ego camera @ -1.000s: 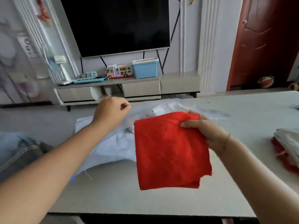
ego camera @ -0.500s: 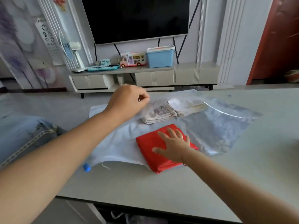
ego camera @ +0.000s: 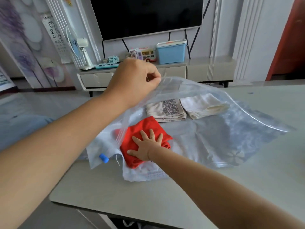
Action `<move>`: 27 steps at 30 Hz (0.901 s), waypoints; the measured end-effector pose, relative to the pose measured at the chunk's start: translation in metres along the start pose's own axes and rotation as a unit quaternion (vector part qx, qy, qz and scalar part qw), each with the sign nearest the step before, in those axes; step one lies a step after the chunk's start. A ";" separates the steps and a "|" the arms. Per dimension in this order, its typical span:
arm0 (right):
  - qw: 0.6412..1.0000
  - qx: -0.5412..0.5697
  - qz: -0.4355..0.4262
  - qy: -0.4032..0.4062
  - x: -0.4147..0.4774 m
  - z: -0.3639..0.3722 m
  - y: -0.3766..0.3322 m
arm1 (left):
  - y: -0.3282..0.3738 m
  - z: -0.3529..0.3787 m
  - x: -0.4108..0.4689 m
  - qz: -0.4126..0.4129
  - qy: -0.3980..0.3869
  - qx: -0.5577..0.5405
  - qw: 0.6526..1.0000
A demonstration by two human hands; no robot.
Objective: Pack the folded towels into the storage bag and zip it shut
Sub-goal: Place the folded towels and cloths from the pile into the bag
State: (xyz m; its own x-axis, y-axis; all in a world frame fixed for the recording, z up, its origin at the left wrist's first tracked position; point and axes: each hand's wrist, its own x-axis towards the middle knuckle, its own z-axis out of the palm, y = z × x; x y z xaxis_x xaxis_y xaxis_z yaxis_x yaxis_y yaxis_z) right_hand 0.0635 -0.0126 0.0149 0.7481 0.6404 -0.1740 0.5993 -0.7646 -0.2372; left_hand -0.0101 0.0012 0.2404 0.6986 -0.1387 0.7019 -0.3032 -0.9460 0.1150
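Red folded towel (ego camera: 145,128) sits just inside the mouth of the clear storage bag (ego camera: 231,129), nearer the opening than the patterned beige towel (ego camera: 166,109) and cream towel (ego camera: 203,104) lying side by side deeper in. Right hand (ego camera: 146,146) presses flat on it, fingers spread; left hand (ego camera: 133,80) pinches the bag's top layer, lifted above the towels. Packing step in hand; next probably push red deeper, then run the blue slider (ego camera: 103,158), at the bag's near-left corner on the table (ego camera: 148,195).

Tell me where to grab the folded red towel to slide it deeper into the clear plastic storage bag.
Pinch the folded red towel at its near edge by the bag mouth, coming from the person's side. It lies flat under the right hand, and the left hand holds up the clear plastic storage bag's top layer, so that edge is likely free.
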 end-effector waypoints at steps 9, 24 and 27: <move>0.994 -0.023 -0.107 0.014 -0.001 0.006 0.024 | -0.027 0.001 -0.015 -0.016 -0.069 0.007 0.997; 0.995 -0.045 -0.080 0.030 -0.083 -0.018 0.116 | 0.000 0.002 0.004 -0.036 -0.100 -0.001 0.994; 0.992 -0.041 -0.080 0.092 -0.085 -0.021 0.118 | -0.010 0.000 0.000 -0.064 -0.119 0.007 0.991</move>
State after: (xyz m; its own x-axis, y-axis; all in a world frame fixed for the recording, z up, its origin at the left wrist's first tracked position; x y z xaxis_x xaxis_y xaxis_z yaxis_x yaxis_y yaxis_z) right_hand 0.0769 -0.1584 0.0217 0.6763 0.7356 0.0389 0.7300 -0.6624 -0.1682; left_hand -0.0071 0.0109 0.2392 0.8644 -0.0812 0.4961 -0.1949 -0.9638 0.1817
